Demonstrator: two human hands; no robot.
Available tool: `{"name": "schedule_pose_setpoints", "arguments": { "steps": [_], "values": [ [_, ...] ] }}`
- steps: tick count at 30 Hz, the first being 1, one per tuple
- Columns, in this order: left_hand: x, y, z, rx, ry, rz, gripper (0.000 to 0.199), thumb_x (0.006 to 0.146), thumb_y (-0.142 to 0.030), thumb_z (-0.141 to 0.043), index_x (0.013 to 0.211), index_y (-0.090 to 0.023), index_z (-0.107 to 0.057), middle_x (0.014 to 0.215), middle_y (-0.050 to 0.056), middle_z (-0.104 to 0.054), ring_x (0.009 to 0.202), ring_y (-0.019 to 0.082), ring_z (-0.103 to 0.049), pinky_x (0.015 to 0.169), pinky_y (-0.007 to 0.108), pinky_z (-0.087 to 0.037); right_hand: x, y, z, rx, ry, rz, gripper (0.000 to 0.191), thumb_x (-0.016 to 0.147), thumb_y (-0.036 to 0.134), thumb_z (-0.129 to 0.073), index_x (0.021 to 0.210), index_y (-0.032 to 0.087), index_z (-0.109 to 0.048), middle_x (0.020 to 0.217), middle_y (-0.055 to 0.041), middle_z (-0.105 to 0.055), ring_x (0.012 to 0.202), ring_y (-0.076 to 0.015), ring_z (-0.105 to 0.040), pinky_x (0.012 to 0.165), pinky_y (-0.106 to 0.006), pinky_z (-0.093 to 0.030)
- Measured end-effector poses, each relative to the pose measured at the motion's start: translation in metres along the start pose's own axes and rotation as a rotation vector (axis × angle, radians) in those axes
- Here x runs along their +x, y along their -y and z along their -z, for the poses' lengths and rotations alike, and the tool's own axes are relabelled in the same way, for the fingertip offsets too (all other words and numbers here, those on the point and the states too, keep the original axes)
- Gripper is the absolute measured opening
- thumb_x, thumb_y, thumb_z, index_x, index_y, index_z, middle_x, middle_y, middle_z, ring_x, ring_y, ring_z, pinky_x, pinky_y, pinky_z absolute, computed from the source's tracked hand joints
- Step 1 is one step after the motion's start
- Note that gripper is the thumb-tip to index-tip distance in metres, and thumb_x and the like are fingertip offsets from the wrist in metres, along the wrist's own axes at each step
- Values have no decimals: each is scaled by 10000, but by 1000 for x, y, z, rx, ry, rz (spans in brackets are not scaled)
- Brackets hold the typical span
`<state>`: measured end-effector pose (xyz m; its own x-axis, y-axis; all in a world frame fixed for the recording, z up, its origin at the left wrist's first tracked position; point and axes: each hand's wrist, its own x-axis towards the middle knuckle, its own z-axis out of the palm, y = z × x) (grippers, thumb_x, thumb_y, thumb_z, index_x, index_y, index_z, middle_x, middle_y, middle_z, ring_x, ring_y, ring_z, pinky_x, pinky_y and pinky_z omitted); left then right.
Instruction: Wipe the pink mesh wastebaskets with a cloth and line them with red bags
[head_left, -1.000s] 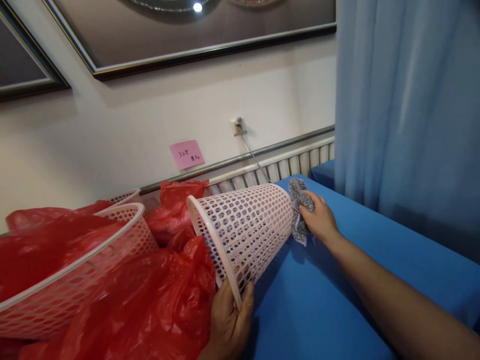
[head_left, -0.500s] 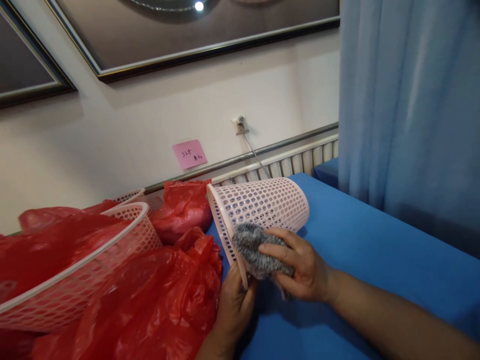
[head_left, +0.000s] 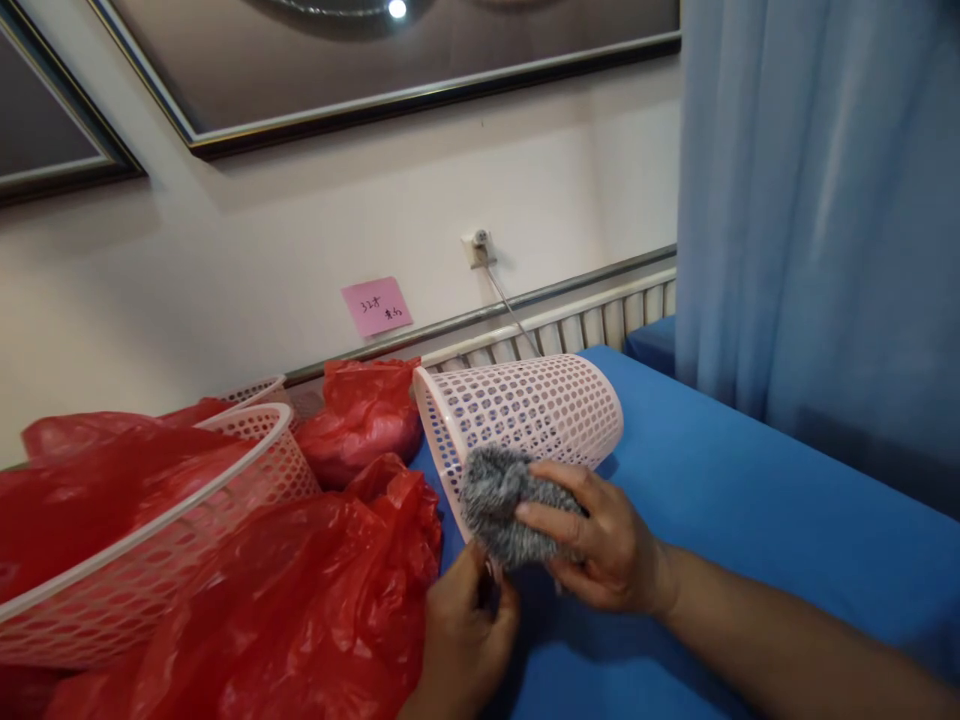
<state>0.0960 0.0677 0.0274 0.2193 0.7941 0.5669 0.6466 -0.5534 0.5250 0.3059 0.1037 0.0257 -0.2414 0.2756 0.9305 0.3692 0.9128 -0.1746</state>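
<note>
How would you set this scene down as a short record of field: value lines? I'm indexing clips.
left hand: at the lower rim of the tipped pink basket, contact partly hidden
right hand: presses grey cloth by that rim
basket pose: on its side, on blue surface
left side: red plastic, another pink basket
wall: pink note, framed pictures
right side: blue curtain

The right hand point(head_left: 604, 540) presses a gray cloth point(head_left: 514, 505) against the pink basket point(head_left: 529, 410).
</note>
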Motion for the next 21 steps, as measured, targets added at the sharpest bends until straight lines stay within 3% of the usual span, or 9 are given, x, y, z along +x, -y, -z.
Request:
{"name": "schedule_pose_setpoints", "arguments": {
  "steps": [2, 5, 7, 10, 12, 16, 19, 21],
  "values": [
    [0, 3, -2, -3, 74, 67, 138, 801, -145, -555, 835, -187, -681, 674, -4, -626, 595, 146, -587, 578, 223, -492, 1, -21, 6, -124, -102, -189, 597, 849, 149, -567, 1426, 300, -522, 1461, -103, -489, 1333, -286, -535, 1069, -498, -522],
    [1, 11, -3, 3, 124, 139, 202, 758, -104, -534, 862, -180, -689, 763, 23, -686, 692, 182, -655, 658, 266, -536, 0, -68, 25, -314, -305, -617, 460, 874, 228, -579, 1331, 260, -623, 1377, -115, -564, 1293, -307, -562, 1122, -535, -463],
    [2, 17, -3, 17, 134, 161, 246, 740, -85, -528, 896, -179, -694, 839, 40, -718, 765, 208, -687, 703, 296, -553, -3, -99, 39, -373, -364, -859, 450, 853, 283, -599, 1297, 227, -655, 1283, -125, -622, 1220, -320, -603, 1116, -549, -458],
    [3, 22, -4, 98, 151, 173, 272, 701, -42, -498, 843, -179, -685, 837, 46, -715, 790, 221, -692, 718, 317, -558, -7, -121, 48, -390, -356, -1001, 482, 828, 302, -609, 1296, 199, -660, 1222, -135, -653, 1160, -325, -632, 1101, -554, -465],
    [5, 23, -6, 136, 169, 180, 328, 674, -5, -462, 830, -179, -692, 851, 54, -717, 835, 229, -696, 756, 334, -568, -6, -113, 43, -369, -321, -900, 471, 842, 300, -597, 1301, 208, -653, 1275, -134, -631, 1205, -320, -615, 1110, -539, -464],
    [9, 19, -9, 90, 225, 152, 524, 684, 27, -424, 1032, -205, -738, 1048, 69, -753, 1078, 249, -687, 945, 401, -562, -1, -56, 17, -198, -126, -442, 505, 862, 221, -597, 1364, 273, -585, 1409, -105, -543, 1317, -289, -549, 1121, -499, -470],
    [10, 20, -12, 75, 238, 120, 446, 770, -22, -460, 1059, -212, -742, 1089, 88, -764, 1092, 270, -692, 943, 422, -570, 0, -11, 2, -13, 39, -123, 606, 837, 181, -599, 1429, 271, -507, 1462, -116, -473, 1295, -285, -557, 1044, -477, -534],
    [9, 24, -14, 101, 236, 135, 350, 831, -74, -481, 1031, -198, -740, 1080, 112, -767, 1027, 282, -713, 880, 419, -586, -1, 5, -2, 76, 75, -14, 616, 821, 188, -592, 1429, 235, -502, 1461, -139, -445, 1246, -288, -580, 964, -452, -577]
  ]
}}
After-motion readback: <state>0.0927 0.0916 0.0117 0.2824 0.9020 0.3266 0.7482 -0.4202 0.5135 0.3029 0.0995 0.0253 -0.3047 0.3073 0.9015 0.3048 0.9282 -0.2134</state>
